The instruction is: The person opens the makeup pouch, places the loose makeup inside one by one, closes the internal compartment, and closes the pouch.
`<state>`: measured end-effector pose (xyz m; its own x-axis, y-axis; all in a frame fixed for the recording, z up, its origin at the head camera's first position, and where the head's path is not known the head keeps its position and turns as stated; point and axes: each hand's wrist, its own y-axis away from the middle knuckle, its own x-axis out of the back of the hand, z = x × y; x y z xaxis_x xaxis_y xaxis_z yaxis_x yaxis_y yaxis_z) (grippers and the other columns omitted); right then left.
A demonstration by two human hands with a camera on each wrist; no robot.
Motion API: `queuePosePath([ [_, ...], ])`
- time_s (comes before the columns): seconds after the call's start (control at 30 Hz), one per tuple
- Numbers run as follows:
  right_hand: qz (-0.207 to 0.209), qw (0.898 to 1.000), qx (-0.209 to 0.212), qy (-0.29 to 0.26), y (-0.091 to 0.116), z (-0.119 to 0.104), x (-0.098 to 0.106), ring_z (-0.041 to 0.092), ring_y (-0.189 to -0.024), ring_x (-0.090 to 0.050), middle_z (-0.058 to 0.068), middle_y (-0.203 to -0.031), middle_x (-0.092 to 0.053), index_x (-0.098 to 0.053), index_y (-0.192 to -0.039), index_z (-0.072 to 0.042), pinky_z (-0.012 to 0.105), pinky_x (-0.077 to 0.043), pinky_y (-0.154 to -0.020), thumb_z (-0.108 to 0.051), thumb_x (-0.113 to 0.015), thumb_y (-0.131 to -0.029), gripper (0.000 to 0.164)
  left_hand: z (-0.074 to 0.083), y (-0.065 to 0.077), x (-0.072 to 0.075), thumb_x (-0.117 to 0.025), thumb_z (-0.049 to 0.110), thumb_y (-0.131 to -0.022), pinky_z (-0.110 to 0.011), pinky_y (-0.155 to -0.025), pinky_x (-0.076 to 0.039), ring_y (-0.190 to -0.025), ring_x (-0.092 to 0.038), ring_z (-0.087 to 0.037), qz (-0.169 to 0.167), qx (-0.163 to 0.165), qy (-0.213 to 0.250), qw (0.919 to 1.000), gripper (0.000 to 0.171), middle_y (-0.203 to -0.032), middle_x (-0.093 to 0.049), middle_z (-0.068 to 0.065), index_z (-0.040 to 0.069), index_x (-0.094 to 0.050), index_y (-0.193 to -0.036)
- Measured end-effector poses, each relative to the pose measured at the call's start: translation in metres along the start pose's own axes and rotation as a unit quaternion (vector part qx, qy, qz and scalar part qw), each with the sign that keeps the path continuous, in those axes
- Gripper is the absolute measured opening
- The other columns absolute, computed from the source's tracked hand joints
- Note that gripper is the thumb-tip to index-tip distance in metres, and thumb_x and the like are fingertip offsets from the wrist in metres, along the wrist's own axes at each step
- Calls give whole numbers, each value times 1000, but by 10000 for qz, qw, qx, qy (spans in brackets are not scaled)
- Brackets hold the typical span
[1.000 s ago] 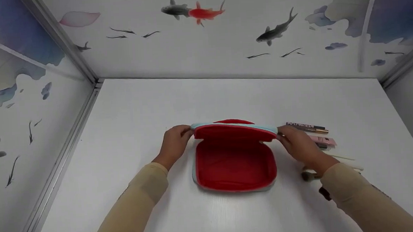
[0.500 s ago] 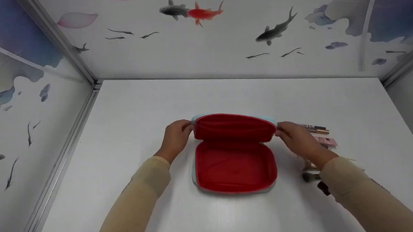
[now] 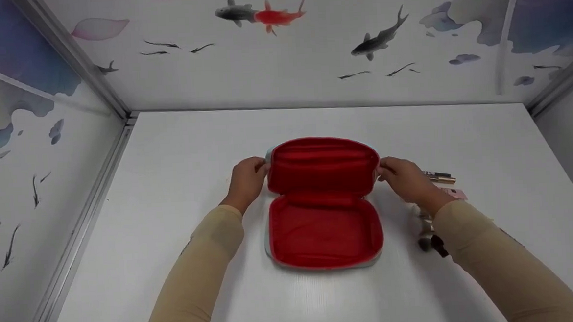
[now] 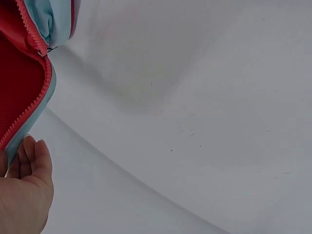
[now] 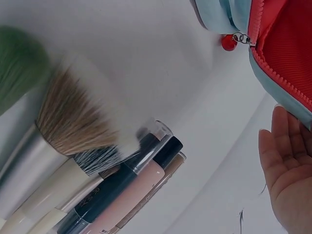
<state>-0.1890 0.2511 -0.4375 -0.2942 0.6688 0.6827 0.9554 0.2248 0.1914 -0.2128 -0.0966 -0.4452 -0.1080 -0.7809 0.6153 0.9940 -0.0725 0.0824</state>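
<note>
A makeup bag (image 3: 326, 232) with red lining and a pale blue outer shell lies unzipped on the white table, its bare inside facing up. Its lid (image 3: 324, 171) stands raised and leans back at the far side. My left hand (image 3: 246, 182) pinches the lid's left edge; in the left wrist view the fingers of that hand (image 4: 27, 190) curl at the blue rim below the red zipper (image 4: 36, 100). At the lid's right edge, my right hand (image 3: 407, 181) holds the rim between thumb and fingers. A red bead (image 5: 229, 42) hangs from the zipper pull in the right wrist view.
Makeup brushes (image 5: 78, 114) and several slim tubes (image 5: 134, 190) lie right of the bag, partly under my right forearm in the head view. A pink packet (image 3: 455, 193) is among them. Printed wall panels (image 3: 291, 67) border the table.
Both hands have swung the bag's lid up and back, so more of its red inner side shows. The hands moved away from me with it; the bag's base stayed put.
</note>
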Motion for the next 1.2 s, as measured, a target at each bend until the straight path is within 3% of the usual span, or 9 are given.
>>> queuePosePath([
  [0.37,26,9999,-4,140,-10,-3,-1,35,-104,-61,21,-116,-62,-58,-119,3,50,-47,-94,-14,-44,-103,27,1,-9,-3,-54,13,-99,-35,-82,-47,-90,-55,-21,-21,-52,-4,10000,22,-100,-67,-12,-1,-67,-110],
  [0.83,-119,9994,-197,258,-17,0,-3,35,-98,-60,22,-103,-63,-60,-110,5,50,-47,-87,-11,-40,-103,26,-1,-17,-13,-50,12,-100,-36,-91,-47,-101,-56,-22,-483,487,-272,9973,27,-111,-65,-12,-1,-62,-120],
  [1.2,-327,9982,-408,279,-23,5,-5,37,-96,-60,22,-96,-64,-61,-105,7,47,-45,-82,-9,-39,-102,27,-4,-22,-22,-45,7,-99,-35,-86,-47,-90,-53,-20,-442,429,-232,9978,28,-104,-66,-11,0,-64,-117],
])
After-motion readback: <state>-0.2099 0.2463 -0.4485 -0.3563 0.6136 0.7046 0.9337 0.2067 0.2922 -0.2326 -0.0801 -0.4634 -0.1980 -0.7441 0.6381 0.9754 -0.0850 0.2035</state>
